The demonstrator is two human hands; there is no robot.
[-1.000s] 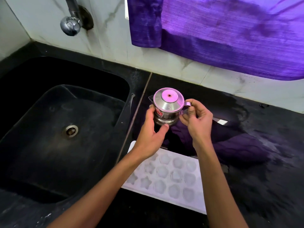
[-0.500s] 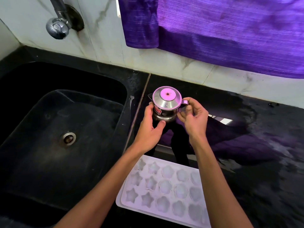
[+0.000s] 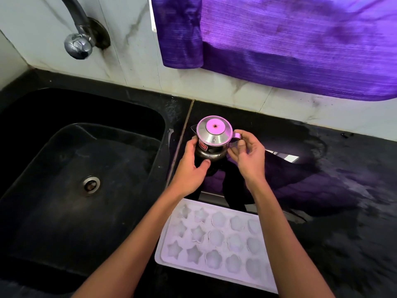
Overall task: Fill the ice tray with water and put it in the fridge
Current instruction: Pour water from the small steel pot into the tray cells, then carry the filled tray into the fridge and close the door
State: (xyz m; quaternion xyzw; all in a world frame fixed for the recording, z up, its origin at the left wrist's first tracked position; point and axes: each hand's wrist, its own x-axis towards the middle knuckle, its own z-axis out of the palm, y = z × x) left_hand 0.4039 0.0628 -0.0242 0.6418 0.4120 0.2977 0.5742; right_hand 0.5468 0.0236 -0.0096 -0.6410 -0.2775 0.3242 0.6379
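The white ice tray [image 3: 214, 239] lies flat on the black worktop [image 3: 343, 211], closest to the person, right beside the sink [image 3: 75, 168]. Its little star and flower cups face up. Past it stands a small shiny steel pot [image 3: 213, 140] with a lid. The left hand [image 3: 191, 166] wraps its curled fingers round the pot's side. The right hand [image 3: 247, 155] pinches the pot's handle. Farther back, a tap [image 3: 78, 43] sticks out of the wall, and a purple curtain [image 3: 279, 39] hangs down.

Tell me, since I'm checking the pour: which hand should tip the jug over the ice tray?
Right hand: it pinches the jug handle; the left hand only steadies its body.
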